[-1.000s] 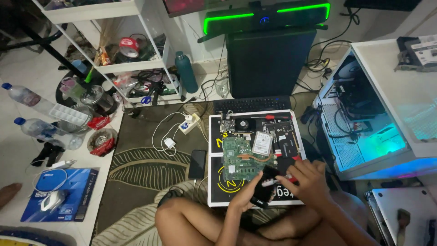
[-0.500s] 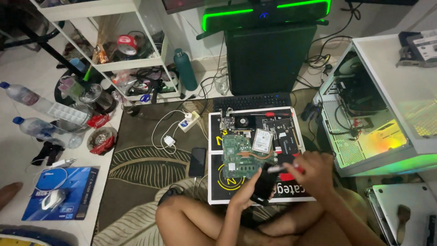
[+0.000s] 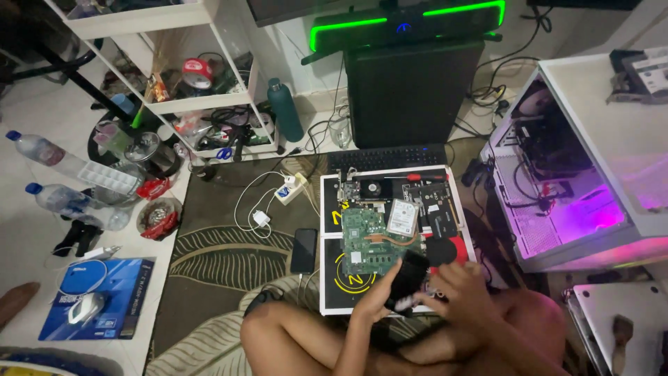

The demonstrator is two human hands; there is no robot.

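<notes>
I sit cross-legged on a rug, both hands over a black work mat (image 3: 334,278) with yellow markings. My left hand (image 3: 378,298) grips a flat black rectangular device (image 3: 408,277) from the left and holds it tilted. My right hand (image 3: 458,292) closes on its lower right edge, fingers curled at its underside. Just beyond the device, a green circuit board (image 3: 365,240) lies on the mat. A silver drive (image 3: 402,217) and a small board with a fan (image 3: 369,188) lie farther back. A red-handled screwdriver (image 3: 421,177) rests at the mat's far edge.
A black phone (image 3: 303,250), a white power strip (image 3: 289,189) and cables lie left of the mat. A keyboard (image 3: 386,159) and a black tower (image 3: 410,90) stand behind it. To the right is an open, pink-lit computer case (image 3: 557,202). Bottles, shelves and a blue box (image 3: 104,306) crowd the left.
The black device has been lifted a little and tilted between my hands. The red item by my right hand is gone from view. The case light turned from cyan to green to pink.
</notes>
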